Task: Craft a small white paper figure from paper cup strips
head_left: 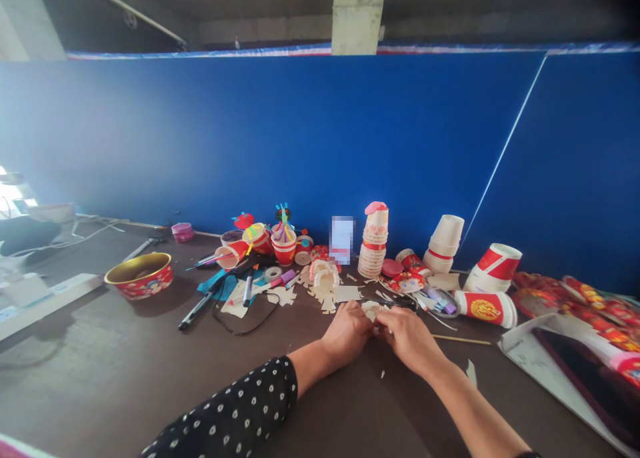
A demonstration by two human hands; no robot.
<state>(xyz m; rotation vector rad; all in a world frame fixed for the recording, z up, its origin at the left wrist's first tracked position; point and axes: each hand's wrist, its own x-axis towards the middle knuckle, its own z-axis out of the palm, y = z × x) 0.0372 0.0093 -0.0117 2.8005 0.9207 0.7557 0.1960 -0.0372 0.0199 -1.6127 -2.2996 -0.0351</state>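
Note:
My left hand (347,335) and my right hand (407,338) are close together low over the dark table, fingers bent inward. A small piece of white paper (373,309) shows between them, pinched by both hands. Most of it is hidden by my fingers. Just beyond my hands lies a pair of black-handled scissors (404,302), partly covered. A cut-open paper cup (325,276) with a fringed edge stands behind my left hand, among white paper scraps (347,293). To the right of my right hand a thin wooden stick (463,340) lies on the table.
Stacked paper cups (373,245) stand at the back by a blue partition (280,131). Decorated cups (284,248), markers (196,311) and a gold-lined bowl (140,281) are to the left. At right lie a red-and-white cup (485,309) and a phone (590,378).

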